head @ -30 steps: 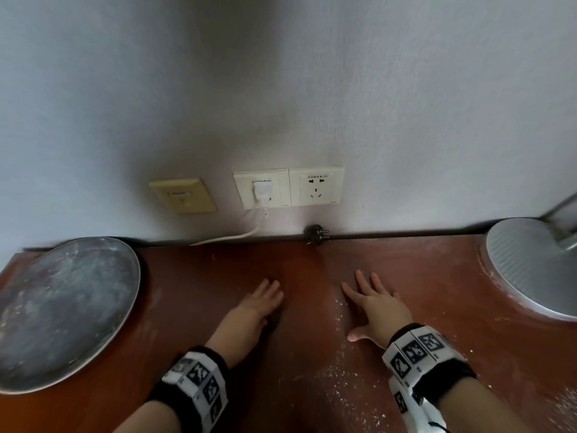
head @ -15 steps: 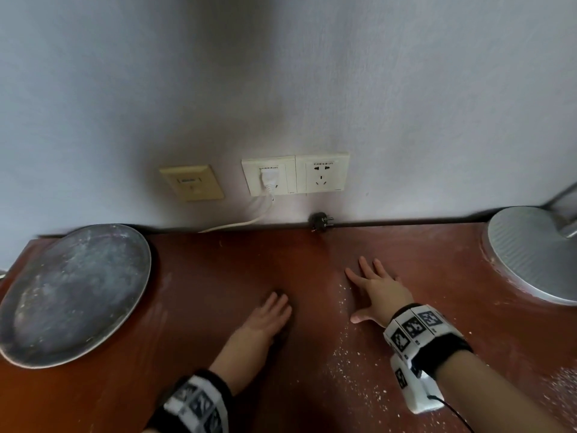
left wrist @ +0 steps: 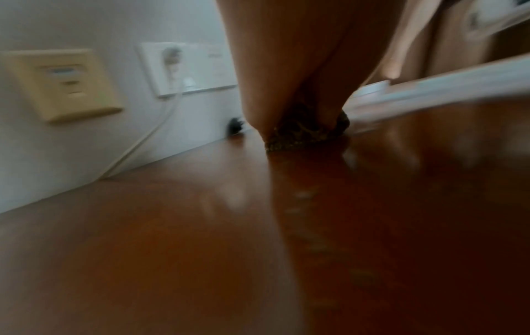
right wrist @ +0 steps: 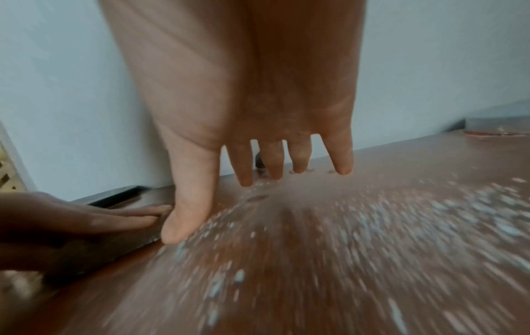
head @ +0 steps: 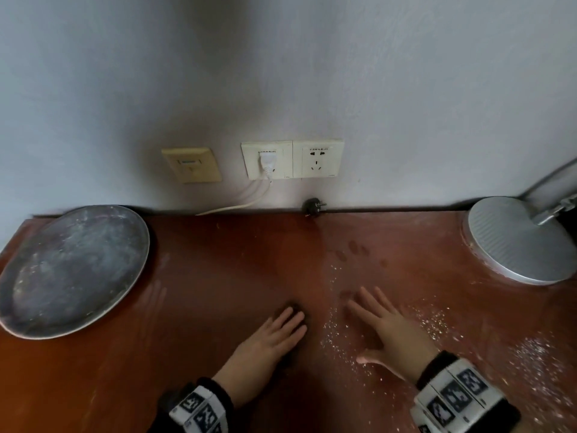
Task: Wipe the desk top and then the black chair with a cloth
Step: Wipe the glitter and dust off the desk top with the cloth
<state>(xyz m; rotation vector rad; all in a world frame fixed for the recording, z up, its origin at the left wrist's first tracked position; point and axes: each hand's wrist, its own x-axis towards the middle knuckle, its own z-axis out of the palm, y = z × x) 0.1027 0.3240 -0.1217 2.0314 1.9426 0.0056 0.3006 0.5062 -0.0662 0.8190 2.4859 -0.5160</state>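
Observation:
On the reddish-brown desk top, my left hand lies flat with straight fingers pressing a small dark cloth down. The left wrist view shows that cloth bunched under the fingertips. My right hand rests palm down beside it, fingers spread and holding nothing; the right wrist view shows the spread fingers touching the wood. White crumbs are scattered around and to the right of the right hand. No black chair is in view.
A round dusty metal tray sits at the desk's left. A silver lamp base stands at the back right. Wall sockets with a white plug and cable are behind, and a black plug lies at the desk's back edge.
Both hands have slid back from the wall toward me, the left dragging the cloth along. Fingertip marks show in the dust where the right hand lay.

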